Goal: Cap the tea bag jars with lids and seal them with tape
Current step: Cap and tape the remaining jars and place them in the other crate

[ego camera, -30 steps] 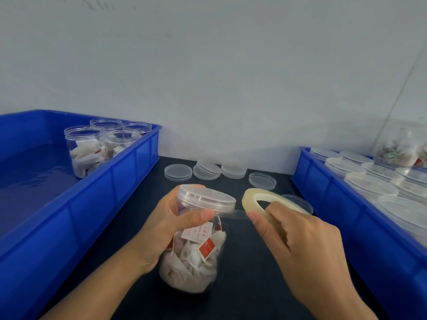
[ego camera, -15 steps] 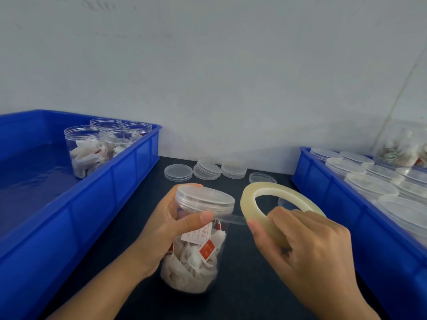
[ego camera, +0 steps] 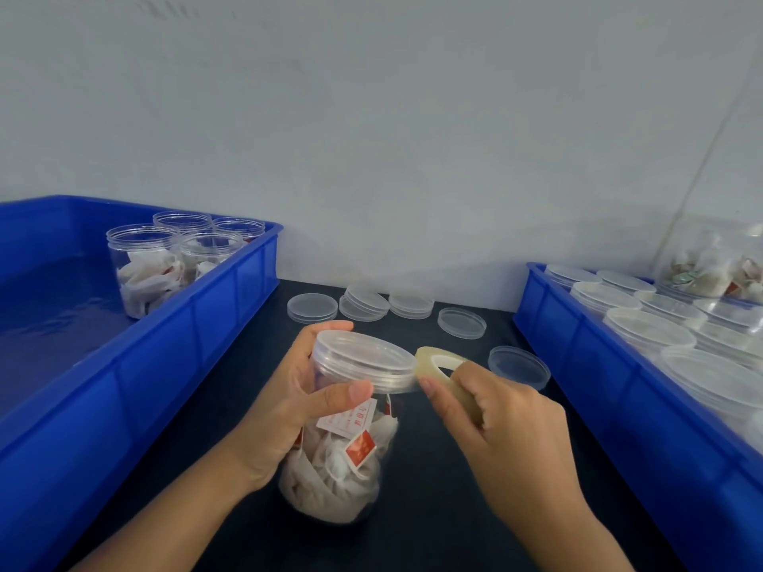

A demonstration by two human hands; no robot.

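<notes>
The left hand grips the capped jar, thumb under its clear lid; the right hand holds the tape roll against the rim; tea bags fill the jar.

Clear glossy plastic jar w/ smooth clear plastic lid; inside, white papery tea bags w/ red-and-white paper tags. Yellowish translucent tape roll just right of lid, slight sheen. Blue plastic crates flanking jar, glossy. Tabletop under jar dark, matt.
</notes>
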